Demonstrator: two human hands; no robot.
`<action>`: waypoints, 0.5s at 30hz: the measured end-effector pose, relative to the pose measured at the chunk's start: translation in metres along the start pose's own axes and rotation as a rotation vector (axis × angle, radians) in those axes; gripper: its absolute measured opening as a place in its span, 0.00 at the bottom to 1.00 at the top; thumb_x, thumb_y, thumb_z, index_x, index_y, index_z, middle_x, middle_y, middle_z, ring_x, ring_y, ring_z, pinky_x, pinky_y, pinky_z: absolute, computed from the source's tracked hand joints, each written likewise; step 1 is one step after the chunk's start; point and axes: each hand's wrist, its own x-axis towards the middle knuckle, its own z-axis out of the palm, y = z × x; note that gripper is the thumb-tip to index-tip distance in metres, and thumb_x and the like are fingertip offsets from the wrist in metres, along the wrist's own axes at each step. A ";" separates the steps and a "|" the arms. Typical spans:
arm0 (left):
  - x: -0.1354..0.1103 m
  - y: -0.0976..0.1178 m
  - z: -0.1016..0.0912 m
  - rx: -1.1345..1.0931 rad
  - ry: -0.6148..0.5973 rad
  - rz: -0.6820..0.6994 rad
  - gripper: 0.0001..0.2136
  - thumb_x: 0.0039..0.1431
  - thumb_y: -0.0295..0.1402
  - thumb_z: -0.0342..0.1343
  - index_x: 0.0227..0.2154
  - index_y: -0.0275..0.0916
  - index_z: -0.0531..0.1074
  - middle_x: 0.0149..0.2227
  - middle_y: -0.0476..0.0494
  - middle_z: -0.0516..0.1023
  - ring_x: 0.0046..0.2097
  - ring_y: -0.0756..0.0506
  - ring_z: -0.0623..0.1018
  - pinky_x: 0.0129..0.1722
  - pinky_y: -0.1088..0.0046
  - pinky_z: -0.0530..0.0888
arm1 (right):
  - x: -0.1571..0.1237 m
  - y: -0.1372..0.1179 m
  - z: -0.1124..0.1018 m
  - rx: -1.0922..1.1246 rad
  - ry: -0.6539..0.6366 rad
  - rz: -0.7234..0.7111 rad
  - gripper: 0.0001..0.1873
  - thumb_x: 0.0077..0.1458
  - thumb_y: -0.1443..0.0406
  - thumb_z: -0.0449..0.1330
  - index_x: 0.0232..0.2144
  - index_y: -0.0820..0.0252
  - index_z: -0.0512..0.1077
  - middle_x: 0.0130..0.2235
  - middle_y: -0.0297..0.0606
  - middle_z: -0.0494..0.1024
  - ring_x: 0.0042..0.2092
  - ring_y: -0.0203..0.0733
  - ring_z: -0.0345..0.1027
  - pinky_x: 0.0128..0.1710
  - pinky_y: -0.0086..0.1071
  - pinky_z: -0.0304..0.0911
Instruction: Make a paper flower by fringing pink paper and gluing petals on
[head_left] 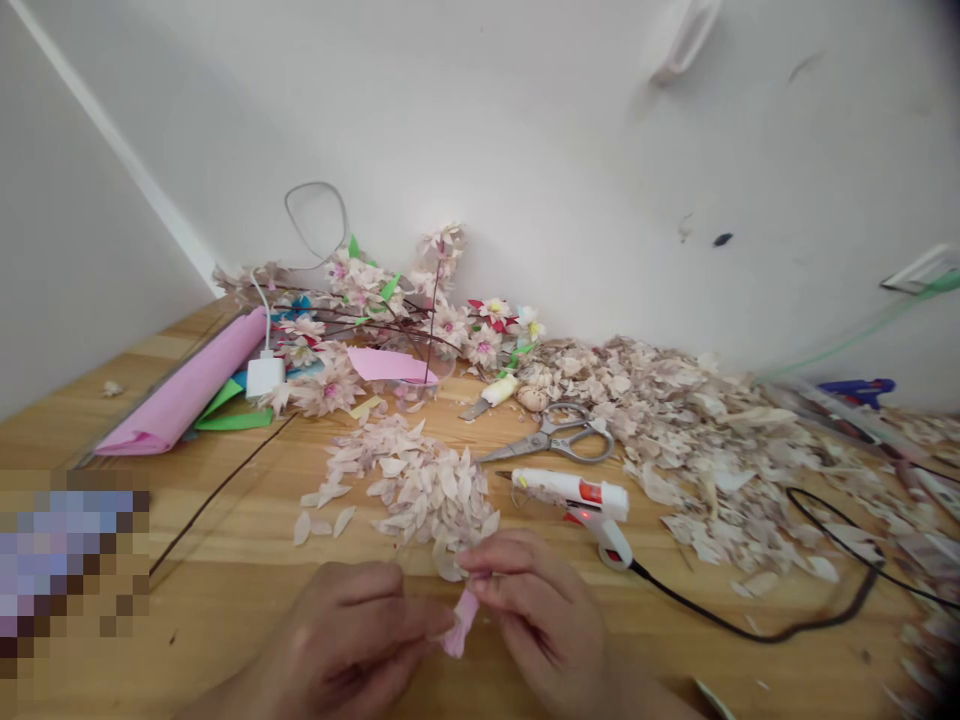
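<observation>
In front of me, a small rolled piece of pink crepe paper (463,622) is held between my two hands. My right hand (544,615) pinches its upper end with thumb and fingers. From the other side, the closed fingertips of my left hand (349,640) grip its lower edge; what else they may hold is hidden. Just beyond lies a loose pile of pale dried petals (427,485), its near edge at my right fingertips. A white hot glue gun (566,492) with a lit red light rests behind my right hand, beside grey scissors (559,438).
Petal-flower branches (360,285) lie against the wall. Rolled pink paper (195,385), a white charger (265,376) and green paper (234,418) are at left. A heap of dried husks (675,420) covers the right. A black cable (720,625) trails from the glue gun.
</observation>
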 end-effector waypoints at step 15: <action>-0.002 0.003 0.005 -0.133 0.051 -0.120 0.18 0.51 0.22 0.49 0.43 0.48 0.67 0.23 0.52 0.69 0.24 0.51 0.72 0.22 0.80 0.67 | 0.002 0.000 -0.002 -0.023 0.005 -0.004 0.18 0.49 0.79 0.49 0.38 0.55 0.67 0.39 0.41 0.76 0.40 0.41 0.70 0.39 0.37 0.68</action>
